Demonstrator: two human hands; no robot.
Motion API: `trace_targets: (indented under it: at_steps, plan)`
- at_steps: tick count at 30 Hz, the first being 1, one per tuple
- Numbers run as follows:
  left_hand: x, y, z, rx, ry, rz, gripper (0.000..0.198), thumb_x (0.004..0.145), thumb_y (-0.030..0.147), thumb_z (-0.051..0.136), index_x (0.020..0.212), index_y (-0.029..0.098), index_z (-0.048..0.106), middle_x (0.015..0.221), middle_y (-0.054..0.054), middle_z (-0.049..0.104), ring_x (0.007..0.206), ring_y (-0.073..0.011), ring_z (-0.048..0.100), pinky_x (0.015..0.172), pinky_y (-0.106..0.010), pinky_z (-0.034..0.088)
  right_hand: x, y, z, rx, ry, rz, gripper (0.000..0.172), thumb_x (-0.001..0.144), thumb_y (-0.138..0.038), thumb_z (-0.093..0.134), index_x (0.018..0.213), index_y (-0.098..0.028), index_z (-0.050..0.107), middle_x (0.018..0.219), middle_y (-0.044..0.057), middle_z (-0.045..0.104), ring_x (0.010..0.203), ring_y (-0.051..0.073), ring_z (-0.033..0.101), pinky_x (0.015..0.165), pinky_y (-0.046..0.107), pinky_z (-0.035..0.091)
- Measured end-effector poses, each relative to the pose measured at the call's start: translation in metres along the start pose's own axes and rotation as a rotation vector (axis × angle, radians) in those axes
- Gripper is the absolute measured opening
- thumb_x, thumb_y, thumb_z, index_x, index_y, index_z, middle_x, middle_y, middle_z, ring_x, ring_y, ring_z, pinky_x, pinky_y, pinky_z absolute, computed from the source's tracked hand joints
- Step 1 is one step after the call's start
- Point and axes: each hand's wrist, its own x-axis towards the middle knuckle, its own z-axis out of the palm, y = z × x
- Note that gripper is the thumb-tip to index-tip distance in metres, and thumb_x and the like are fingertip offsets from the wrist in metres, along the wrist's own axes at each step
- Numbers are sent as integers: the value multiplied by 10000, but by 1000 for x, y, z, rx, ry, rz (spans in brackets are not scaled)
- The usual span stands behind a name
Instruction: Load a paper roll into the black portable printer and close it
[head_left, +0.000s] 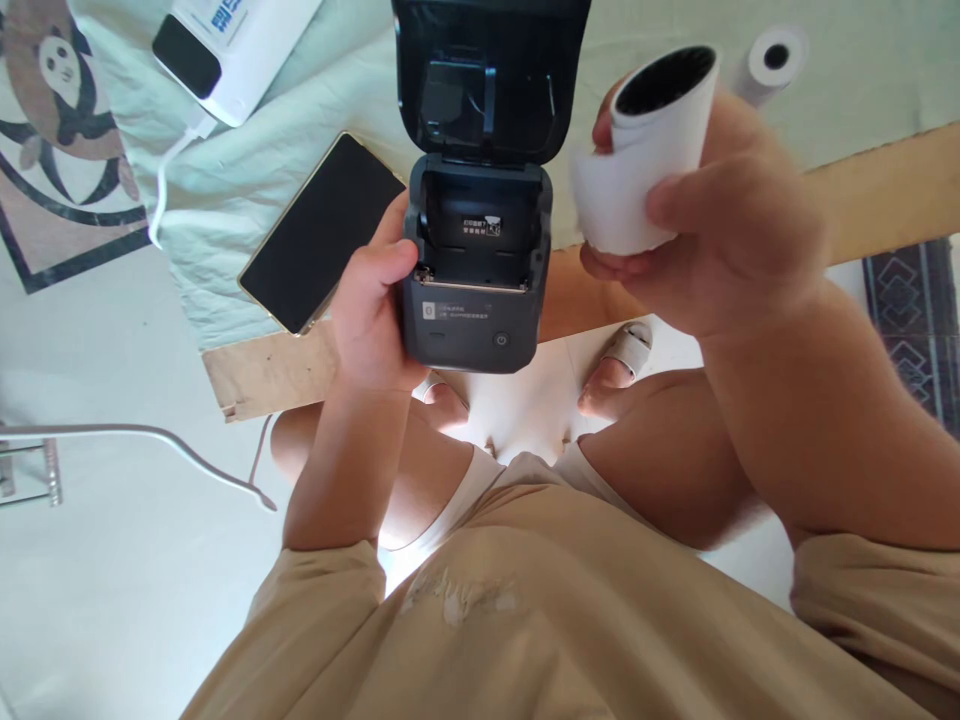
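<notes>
My left hand (379, 305) grips a small dark label printer (472, 330) by its left side, thumb on the rim. The printer's lid (487, 90) stands raised, and its paper compartment shows a printed sticker inside with no roll in it. To the right of the printer, my right hand (742, 215) is closed around a white paper roll (652, 170). The roll tilts, its dark hollow core facing up, and a loose paper end curls out towards the printer. Roll and printer are apart.
A black-screened smartphone (322, 235) lies on the green cloth (847, 90) left of the printer. Behind it is a white device (240, 60) with a cable (161, 185). Another white roll (772, 58) stands back right. The wooden table edge (885, 190) runs above my legs.
</notes>
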Motion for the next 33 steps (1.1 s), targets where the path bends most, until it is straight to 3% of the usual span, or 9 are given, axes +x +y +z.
trace_targets:
  at_steps: [2, 6, 11, 17, 21, 27, 31, 33]
  plan:
    - [0, 0, 0, -10, -3, -9, 230, 812, 270, 451, 942, 161, 606, 817, -28, 624, 1054, -231, 635, 958, -389, 503, 0, 9, -1, -138, 85, -63, 294, 659, -224, 436, 950, -249, 469, 938, 30, 487, 644, 95, 421, 442, 215, 283]
    - [-1, 1, 2, -10, -2, -25, 251, 816, 259, 416, 971, 144, 577, 900, -45, 639, 1134, -249, 605, 967, -425, 492, 2, 16, -1, -491, 282, -136, 121, 765, -289, 488, 865, -223, 472, 823, 18, 504, 658, 97, 443, 562, 239, 376]
    - [-1, 1, 2, 11, 2, -35, 283, 803, 256, 416, 1025, 145, 553, 908, -54, 651, 1110, -252, 619, 950, -424, 498, 0, 9, 2, -920, 277, -120, 131, 771, -285, 533, 823, -184, 467, 885, 39, 554, 887, 158, 539, 769, 296, 414]
    - [0, 1, 1, 16, -13, -31, 301, 797, 240, 432, 1054, 137, 551, 896, -59, 648, 1060, -248, 635, 939, -418, 502, -2, 9, -1, -888, 177, -255, 259, 793, -236, 527, 1044, -223, 462, 1104, 40, 592, 964, 151, 574, 775, 273, 449]
    - [-1, 1, -1, 20, -4, -40, 307, 788, 256, 460, 1058, 155, 563, 927, -51, 656, 1090, -251, 629, 926, -402, 514, -1, 9, -3, -944, 165, -220, 413, 769, -142, 468, 1175, -212, 439, 1219, 52, 553, 933, 142, 575, 795, 275, 454]
    - [0, 0, -3, 44, -6, -28, 313, 773, 270, 491, 1052, 159, 580, 905, -51, 661, 1103, -265, 623, 905, -407, 529, 1, 11, -2, -1109, 120, -65, 486, 757, -196, 464, 1242, -208, 432, 972, 58, 624, 817, 209, 583, 708, 335, 412]
    - [-1, 1, -1, 30, -4, -41, 318, 773, 256, 486, 1062, 155, 572, 933, -54, 668, 1128, -265, 617, 928, -420, 521, -4, 6, 0, -1059, 152, -258, 526, 664, -128, 454, 1187, -110, 504, 1134, 103, 587, 1023, 212, 563, 875, 337, 445]
    - [-1, 1, 0, 26, 2, -49, 316, 779, 257, 479, 1064, 154, 570, 938, -53, 656, 1151, -268, 607, 945, -425, 511, -8, 1, -2, -1029, 250, -425, 491, 600, -111, 455, 1077, -72, 566, 1074, 120, 588, 1021, 228, 563, 885, 355, 449]
